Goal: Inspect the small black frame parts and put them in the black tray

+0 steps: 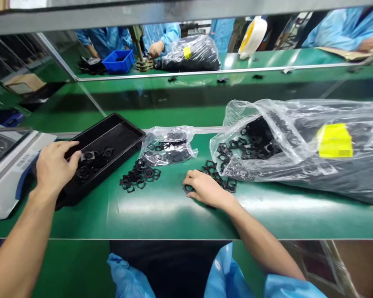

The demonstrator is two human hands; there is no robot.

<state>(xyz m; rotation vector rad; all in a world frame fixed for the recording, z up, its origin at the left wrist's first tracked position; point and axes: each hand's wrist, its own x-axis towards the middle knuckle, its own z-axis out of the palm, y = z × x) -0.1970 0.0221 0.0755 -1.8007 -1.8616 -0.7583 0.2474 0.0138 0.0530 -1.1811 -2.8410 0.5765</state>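
Note:
My left hand (56, 165) is over the left side of a black tray (115, 163), thumb and fingers apart, with nothing visible between them. Small black ring-shaped parts (90, 163) lie inside the tray's near half. On the green table, my right hand (205, 188) curls its fingers down onto a black ring-shaped part (189, 188); the palm hides some of what lies beneath. Beside that hand, more of these parts (230, 185) spill from the mouth of a large clear plastic bag (267, 174). Another loose pile (139, 176) sits between the tray and my right hand.
A small clear bag (170, 145) of black parts lies behind the loose pile. At the left stands a white scale (10, 182). Across the divider are a blue bin (119, 62), a wrapped bag (191, 54), a tape roll (253, 37) and people in blue sleeves.

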